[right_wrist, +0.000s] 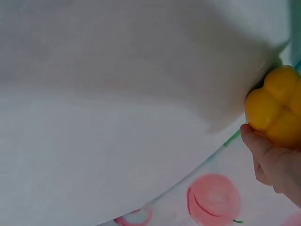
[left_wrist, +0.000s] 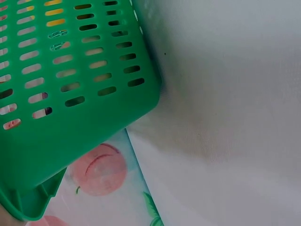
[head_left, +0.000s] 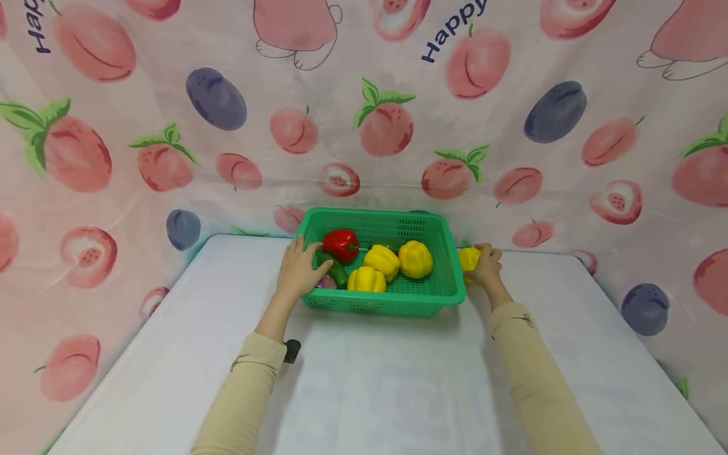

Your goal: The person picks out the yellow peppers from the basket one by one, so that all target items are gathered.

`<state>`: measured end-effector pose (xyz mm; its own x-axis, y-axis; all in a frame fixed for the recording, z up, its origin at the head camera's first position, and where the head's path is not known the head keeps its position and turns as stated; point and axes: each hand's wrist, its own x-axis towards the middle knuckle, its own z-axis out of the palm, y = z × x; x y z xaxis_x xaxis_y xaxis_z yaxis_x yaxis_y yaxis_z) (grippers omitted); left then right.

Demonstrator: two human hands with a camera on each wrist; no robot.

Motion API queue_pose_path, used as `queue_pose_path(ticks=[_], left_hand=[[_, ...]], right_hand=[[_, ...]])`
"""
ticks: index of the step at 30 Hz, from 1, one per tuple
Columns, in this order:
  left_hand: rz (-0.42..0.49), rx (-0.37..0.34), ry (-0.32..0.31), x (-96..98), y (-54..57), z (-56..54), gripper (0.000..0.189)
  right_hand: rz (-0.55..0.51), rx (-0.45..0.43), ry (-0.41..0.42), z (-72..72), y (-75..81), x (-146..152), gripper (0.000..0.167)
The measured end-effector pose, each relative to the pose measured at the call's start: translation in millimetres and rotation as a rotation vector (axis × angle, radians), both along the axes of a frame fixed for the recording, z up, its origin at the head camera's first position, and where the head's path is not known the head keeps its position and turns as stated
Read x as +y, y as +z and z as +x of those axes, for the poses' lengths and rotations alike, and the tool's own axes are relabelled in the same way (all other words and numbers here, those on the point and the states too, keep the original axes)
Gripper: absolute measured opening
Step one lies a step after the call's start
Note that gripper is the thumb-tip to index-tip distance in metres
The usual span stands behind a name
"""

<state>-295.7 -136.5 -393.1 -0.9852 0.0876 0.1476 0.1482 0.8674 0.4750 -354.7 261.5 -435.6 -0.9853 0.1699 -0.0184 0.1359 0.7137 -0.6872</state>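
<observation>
A green plastic basket stands at the back of the white table. My left hand lies over its left rim, fingers along the rim and thumb over the inside. Inside are a red bell pepper, three yellow bell peppers, a dark green vegetable and a purple item, partly hidden by my left hand. My right hand grips another yellow bell pepper just outside the basket's right wall. In the right wrist view, a finger presses the lobed end of this yellow pepper.
Behind the table's back edge hangs a fruit-printed cloth, close to the basket's far wall. White table surface stretches in front of the basket and to both sides. A dark band is on my left wrist.
</observation>
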Motion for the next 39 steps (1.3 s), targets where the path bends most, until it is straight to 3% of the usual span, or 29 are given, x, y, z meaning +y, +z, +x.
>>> queue_pose_path(ticks=[16,22,26,27,28,30,33,36,39], left_hand=[[-0.035,-0.014,0.011,1.0,-1.3,0.5,0.059],[-0.03,-0.014,0.013,0.9,-1.2,-0.2,0.058],[-0.026,-0.007,0.015,-0.9,0.1,-1.0,0.058],[-0.026,-0.007,0.015,-1.0,0.5,-1.4,0.057],[-0.028,-0.008,0.012,-0.9,0.7,-1.6,0.058],[-0.026,-0.009,0.004,0.0,1.2,-1.8,0.058],[-0.027,-0.006,-0.002,1.8,0.0,-2.5,0.058],[-0.021,0.001,0.001,1.7,-1.9,-2.3,0.058],[-0.023,-0.001,0.005,0.3,-2.6,-1.3,0.058]], right_hand=[[0.001,0.015,-0.018,3.4,-0.4,-4.6,0.074],[0.053,-0.049,0.03,0.1,0.7,-2.2,0.076],[0.023,-0.129,0.048,-15.4,-6.4,5.3,0.086],[0.023,-0.136,0.056,-21.0,-11.4,9.8,0.09],[0.041,-0.095,0.077,-33.5,-28.5,20.6,0.092],[0.077,-0.101,0.097,-39.1,-35.2,28.9,0.096],[0.109,-0.095,0.119,-26.2,-23.3,27.0,0.093],[0.099,-0.141,0.119,3.0,12.2,7.7,0.084],[0.105,-0.127,0.126,13.5,23.5,0.1,0.077]])
